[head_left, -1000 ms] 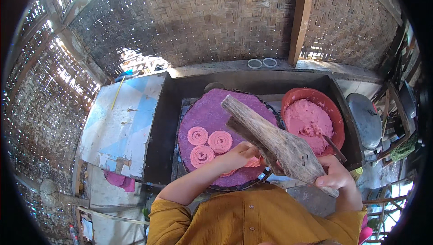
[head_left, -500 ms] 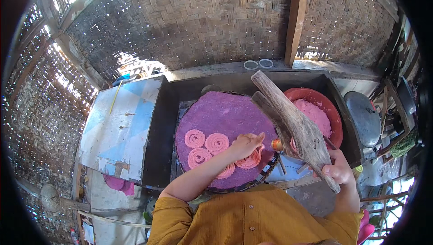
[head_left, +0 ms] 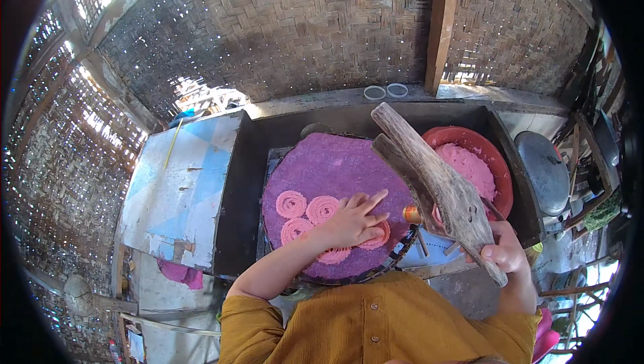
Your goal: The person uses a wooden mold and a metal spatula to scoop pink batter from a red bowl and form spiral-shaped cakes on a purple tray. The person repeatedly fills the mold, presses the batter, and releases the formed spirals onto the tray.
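Pink ridged dough coils lie on a round purple cloth; one coil sits at the far left of the group. Over the coils on the right reaches my left hand, fingers spread, covering part of the rightmost coil. Whether its fingertips touch dough I cannot tell. My right hand is wrapped round the near end of a worn two-piece wooden press, which slants across the right of the cloth. An orange and gold cylinder sticks out at the press's left side.
Behind the press stands a red basin of pink dough. A dark-sided wooden trough surrounds the cloth. At the left is a blue and white board, at the right a metal lid. Two rings lie on the back ledge.
My left hand has let go of the dough at the rightmost coil; its fingers have spread and shifted slightly left. The right hand still grips the press in nearly the same place.
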`<state>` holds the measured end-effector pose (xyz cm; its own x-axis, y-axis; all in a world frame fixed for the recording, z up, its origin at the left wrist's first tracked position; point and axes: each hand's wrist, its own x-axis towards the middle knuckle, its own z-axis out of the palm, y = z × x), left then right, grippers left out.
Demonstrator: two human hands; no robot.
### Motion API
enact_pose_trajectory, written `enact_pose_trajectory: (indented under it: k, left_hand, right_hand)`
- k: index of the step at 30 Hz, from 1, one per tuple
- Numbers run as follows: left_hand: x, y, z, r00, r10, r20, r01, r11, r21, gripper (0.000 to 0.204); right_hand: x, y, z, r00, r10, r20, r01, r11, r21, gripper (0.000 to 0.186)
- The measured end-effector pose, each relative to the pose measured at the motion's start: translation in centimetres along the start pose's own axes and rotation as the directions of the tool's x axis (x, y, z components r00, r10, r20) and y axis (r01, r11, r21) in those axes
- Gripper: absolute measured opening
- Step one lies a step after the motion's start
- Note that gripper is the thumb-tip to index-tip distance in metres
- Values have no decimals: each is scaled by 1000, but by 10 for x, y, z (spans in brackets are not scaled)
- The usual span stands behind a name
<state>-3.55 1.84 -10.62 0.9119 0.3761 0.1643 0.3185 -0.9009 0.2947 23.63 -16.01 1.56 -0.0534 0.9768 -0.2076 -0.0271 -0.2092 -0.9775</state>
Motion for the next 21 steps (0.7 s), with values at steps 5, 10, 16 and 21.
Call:
enact_pose_trajectory:
  k: [5, 10, 16, 21]
  left_hand:
    - [-4, 5, -8, 994, 91, 56, -102, 962, 253, 53]
    - [-15, 9, -26, 987, -91, -131, 129, 939, 319, 64]
    - [-44, 41, -22, 993, -110, 37, 99, 970, 222, 74]
    - [-51, 47, -10, 989, -71, 132, 45, 981, 189, 74]
  right_hand:
    - [1, -4, 2, 1000, 5, 7, -4, 998, -62, 76]
    - [-1, -2, 2, 1000, -18, -13, 17, 998, -66, 78]
    - [0, 7, -4, 1000, -7, -9, 7, 999, -40, 75]
    - [2, 3, 3, 999, 11, 36, -12, 999, 32, 71]
